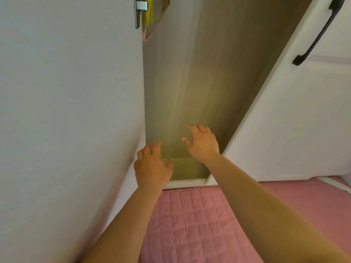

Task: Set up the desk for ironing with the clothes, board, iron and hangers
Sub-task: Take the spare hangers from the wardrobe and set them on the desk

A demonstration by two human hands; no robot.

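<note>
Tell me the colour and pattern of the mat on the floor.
The mat is pink with a quilted pattern of stitched squares, seen in the head view.

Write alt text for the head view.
Two bare hands, left hand and right hand, reach open and empty into an open wardrobe. Hangers hang at its top; a pink quilted mat lies below.

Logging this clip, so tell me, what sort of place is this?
Probably a bedroom, at an open wardrobe: white doors, one with a black handle, a bare interior, and a pink quilted cover below. Both hands, left and right, reach in empty.
</note>
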